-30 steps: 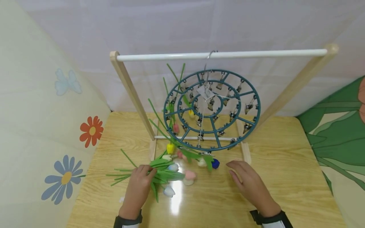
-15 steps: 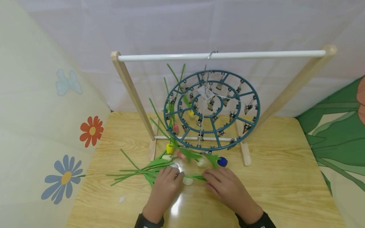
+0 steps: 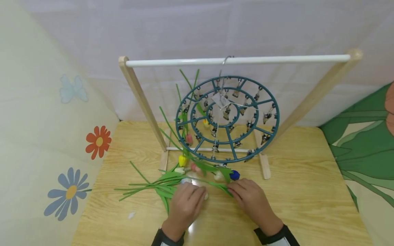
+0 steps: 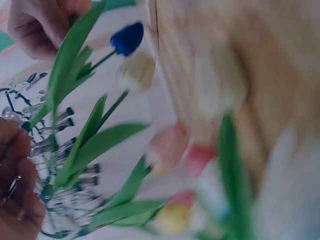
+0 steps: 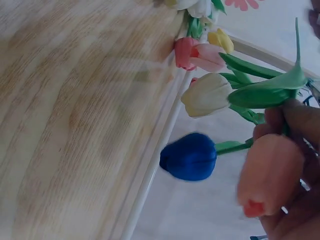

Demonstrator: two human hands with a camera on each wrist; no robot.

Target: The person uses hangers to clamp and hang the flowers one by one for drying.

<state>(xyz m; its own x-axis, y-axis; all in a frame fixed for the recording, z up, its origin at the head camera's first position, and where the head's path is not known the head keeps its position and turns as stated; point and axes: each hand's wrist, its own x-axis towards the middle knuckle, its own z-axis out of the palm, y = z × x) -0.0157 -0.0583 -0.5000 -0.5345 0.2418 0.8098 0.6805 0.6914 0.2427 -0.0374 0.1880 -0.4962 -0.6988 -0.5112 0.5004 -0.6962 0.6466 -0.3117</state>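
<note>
My right hand pinches a peach tulip close below its bloom, beside its green leaf. In the head view its stem runs leftward past my left hand; the bloom is hidden under the right hand. Left of it, my left hand hovers over the heap of tulips with loosely bent fingers; a gap shows between them in the left wrist view, and no stem is seen there. A blue tulip and a white tulip lie just beyond the right hand.
A green round clip hanger hangs from the white rail of a wooden stand. Yellow and pink tulips lie under and before it. A bundle of green stems reaches left; a white scrap lies nearby.
My left hand has come rightward from the bundle with the peach tulip, and my right hand has moved left and taken its neck. The blue tulip has shifted slightly back and forth.
</note>
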